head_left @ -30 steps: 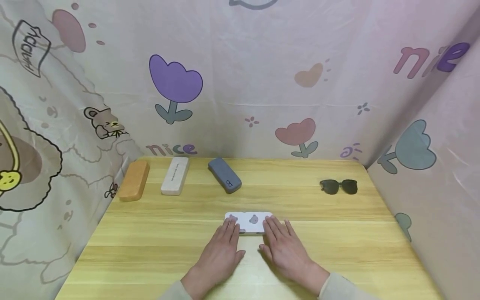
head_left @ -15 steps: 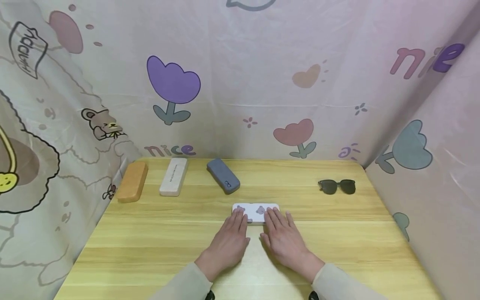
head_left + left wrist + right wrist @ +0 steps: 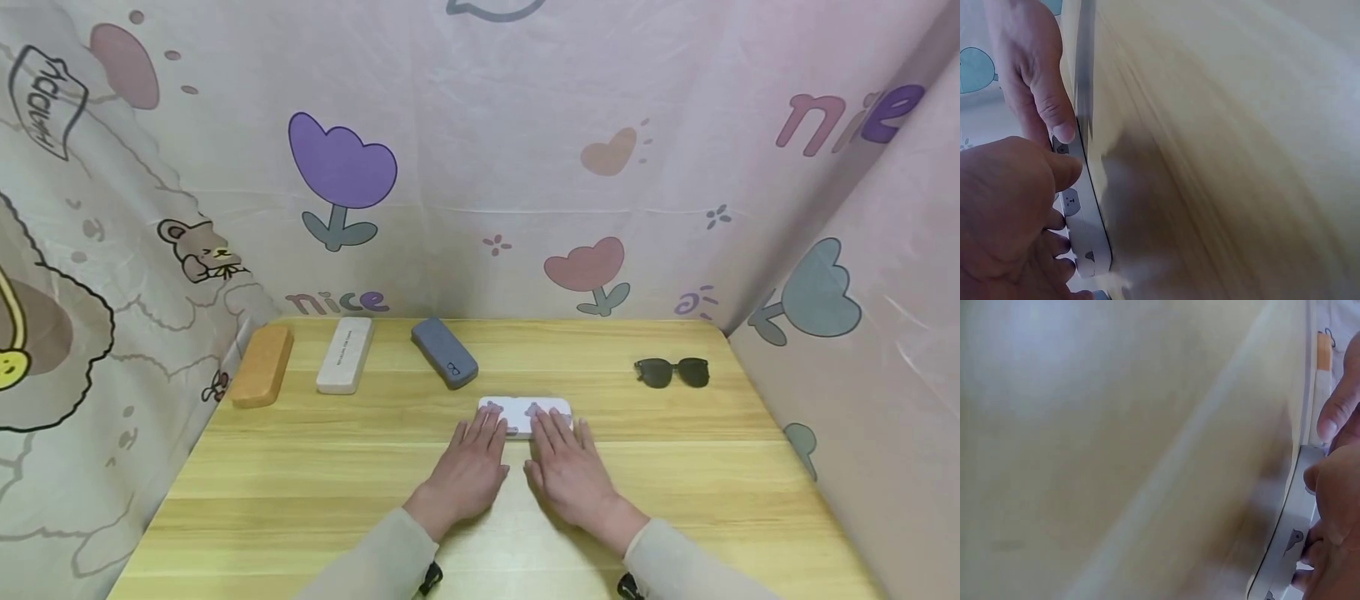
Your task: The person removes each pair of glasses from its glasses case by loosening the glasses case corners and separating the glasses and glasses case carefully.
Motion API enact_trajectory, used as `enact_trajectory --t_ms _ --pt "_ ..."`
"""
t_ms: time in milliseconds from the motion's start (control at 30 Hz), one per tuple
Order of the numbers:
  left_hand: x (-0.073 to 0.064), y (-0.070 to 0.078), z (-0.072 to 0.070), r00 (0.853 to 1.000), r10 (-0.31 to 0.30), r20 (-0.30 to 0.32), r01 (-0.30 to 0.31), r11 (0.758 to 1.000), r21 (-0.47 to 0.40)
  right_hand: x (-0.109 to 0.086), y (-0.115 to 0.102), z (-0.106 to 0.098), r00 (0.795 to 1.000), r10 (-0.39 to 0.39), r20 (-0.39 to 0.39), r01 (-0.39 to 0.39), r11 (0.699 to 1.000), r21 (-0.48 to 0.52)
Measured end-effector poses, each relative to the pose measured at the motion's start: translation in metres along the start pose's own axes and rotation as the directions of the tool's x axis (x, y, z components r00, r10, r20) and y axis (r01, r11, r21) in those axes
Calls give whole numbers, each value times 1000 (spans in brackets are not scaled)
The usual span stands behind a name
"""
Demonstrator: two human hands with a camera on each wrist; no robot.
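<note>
A flat white glasses case (image 3: 521, 414) printed with bear heads lies on the table in front of the person. My left hand (image 3: 471, 473) rests straight fingers on its left part, and my right hand (image 3: 573, 479) does the same on the right part. Both thumbs point inward, off the case in the head view. From the left wrist view, the side of the glasses case (image 3: 1089, 231) shows low against the wood, with fingers over its top. The right wrist view catches the other end of the glasses case (image 3: 1286, 534) beside the right hand (image 3: 1338, 494).
Toward the back left lie an orange case (image 3: 262, 367), a pale grey case with lettering (image 3: 346, 356) and a blue glasses case (image 3: 445, 353). Dark sunglasses (image 3: 672, 372) lie at the back right. A printed curtain (image 3: 465, 150) encloses the wooden table (image 3: 300, 500) behind and at the sides.
Under both hands, the white glasses case has slid away from the person and somewhat to the right. The other cases and the sunglasses keep their places; the head view has shifted slightly.
</note>
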State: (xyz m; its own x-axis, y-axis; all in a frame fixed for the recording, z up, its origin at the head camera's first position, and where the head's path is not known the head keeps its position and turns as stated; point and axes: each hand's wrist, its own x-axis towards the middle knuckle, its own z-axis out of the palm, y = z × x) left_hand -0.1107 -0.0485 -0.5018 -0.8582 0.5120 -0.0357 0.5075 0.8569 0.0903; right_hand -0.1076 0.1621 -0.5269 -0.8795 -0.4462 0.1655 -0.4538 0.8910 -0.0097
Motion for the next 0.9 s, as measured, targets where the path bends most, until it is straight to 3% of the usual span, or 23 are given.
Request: enact_trajectory --t_ms 300,600,900 --pt "11 -5 -3 1000 -17 24 18 1000 -20 13 24 0 998 49 41 -50 999 4" --pt "12 -15 -3 998 -38 46 40 999 -27 35 62 -1 993 74 89 -83 992 97" --pt "10 -29 -4 997 -71 29 73 995 -66 58 97 -3 986 111 122 -117 992 49"
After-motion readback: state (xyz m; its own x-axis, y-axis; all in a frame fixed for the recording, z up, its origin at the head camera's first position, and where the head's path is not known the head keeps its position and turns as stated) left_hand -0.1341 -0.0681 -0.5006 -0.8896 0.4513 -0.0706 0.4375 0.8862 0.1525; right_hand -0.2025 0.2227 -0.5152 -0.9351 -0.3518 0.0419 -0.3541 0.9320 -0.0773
